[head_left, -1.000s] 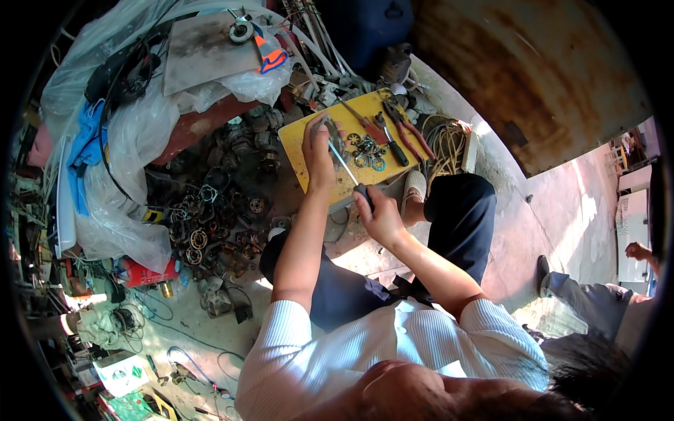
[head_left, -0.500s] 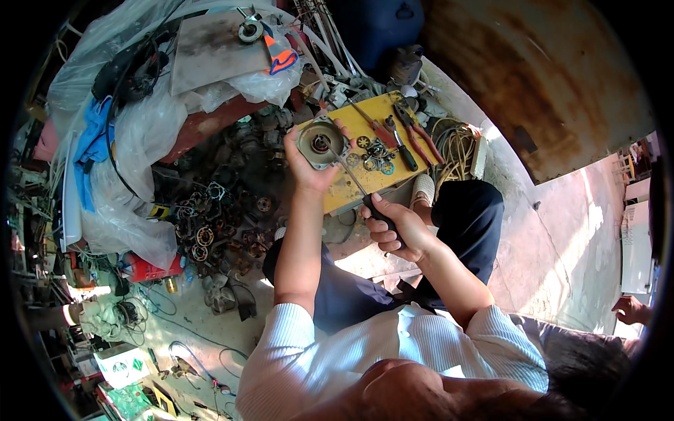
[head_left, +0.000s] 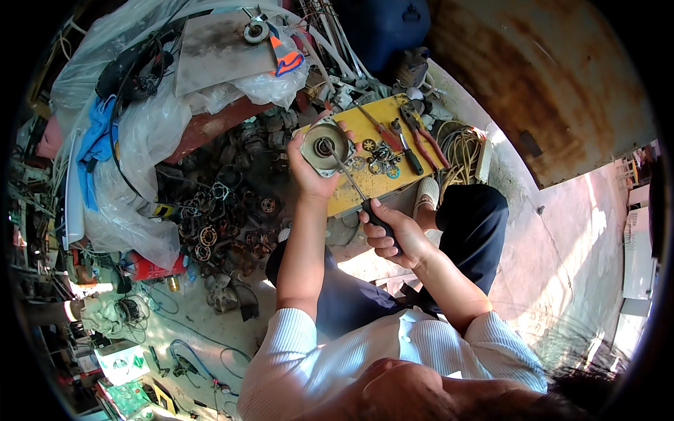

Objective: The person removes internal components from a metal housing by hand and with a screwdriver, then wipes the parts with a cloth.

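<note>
In the head view, a round, grey-brown metal housing with an angular flanged rim (head_left: 338,140) is held over the near left part of a low, flat-topped yellow counter (head_left: 361,184). It is cupped from below and behind by the left hand (head_left: 313,177), which is partly opened around it, with fingertips seen at the far right edge of the rim. The hollow side of the housing is turned up, and a dark ringed centre is shown inside it.

By the right hand (head_left: 401,240), closed in a firm wrap, a long screwdriver with a black handle and a thin metal shaft (head_left: 374,213) is gripped. Its shaft is pointed up and leftward into the housing, near the ringed centre; whether the tip touches cannot be told.

On the counter, just right of the housing, a loose cluster of small metal rings and round parts (head_left: 382,156) is spread. Beyond it are laid a long, thin tool with a red handle (head_left: 388,133), a slim metal tool with a black grip (head_left: 410,156) and a pair of red-handled pliers (head_left: 430,144). Beside the counter's right edge, a coil of beige cable (head_left: 458,156) is seen; to its left, dark metal parts (head_left: 225,210) are heaped on the floor.
</note>
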Action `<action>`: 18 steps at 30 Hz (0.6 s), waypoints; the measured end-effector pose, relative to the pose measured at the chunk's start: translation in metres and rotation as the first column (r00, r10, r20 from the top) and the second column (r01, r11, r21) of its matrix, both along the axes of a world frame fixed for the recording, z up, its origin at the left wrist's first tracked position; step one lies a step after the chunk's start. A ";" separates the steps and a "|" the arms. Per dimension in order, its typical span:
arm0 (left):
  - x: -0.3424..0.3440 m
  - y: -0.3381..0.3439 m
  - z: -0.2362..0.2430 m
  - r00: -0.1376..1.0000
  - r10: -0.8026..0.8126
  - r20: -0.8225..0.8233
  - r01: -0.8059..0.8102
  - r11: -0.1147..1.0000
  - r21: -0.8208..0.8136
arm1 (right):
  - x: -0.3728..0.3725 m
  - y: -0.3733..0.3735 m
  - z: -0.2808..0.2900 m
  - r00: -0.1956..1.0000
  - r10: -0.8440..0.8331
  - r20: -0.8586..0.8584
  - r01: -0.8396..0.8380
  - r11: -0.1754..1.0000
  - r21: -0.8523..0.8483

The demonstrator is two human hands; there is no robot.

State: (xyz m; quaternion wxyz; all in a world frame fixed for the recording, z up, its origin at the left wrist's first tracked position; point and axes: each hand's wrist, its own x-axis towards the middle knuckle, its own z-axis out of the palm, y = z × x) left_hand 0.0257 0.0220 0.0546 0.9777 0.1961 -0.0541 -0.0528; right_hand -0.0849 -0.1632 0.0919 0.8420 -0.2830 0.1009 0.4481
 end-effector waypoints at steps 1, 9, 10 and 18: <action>-0.001 0.000 0.001 1.000 0.000 0.009 0.000 1.000 0.000 | -0.001 0.001 0.000 1.000 -0.005 0.001 0.005 1.000 0.006; 0.001 -0.001 0.002 0.986 0.108 0.129 -0.120 0.989 0.089 | -0.009 0.015 0.005 0.996 -0.046 -0.080 0.054 0.993 0.102; 0.000 -0.001 0.002 0.984 0.118 0.134 -0.133 0.985 0.112 | -0.010 0.017 0.007 0.995 -0.058 -0.076 0.064 0.994 0.087; 0.000 0.000 0.004 0.977 0.108 0.183 -0.137 0.979 0.149 | -0.017 0.025 0.003 0.990 -0.131 0.044 0.135 0.985 -0.104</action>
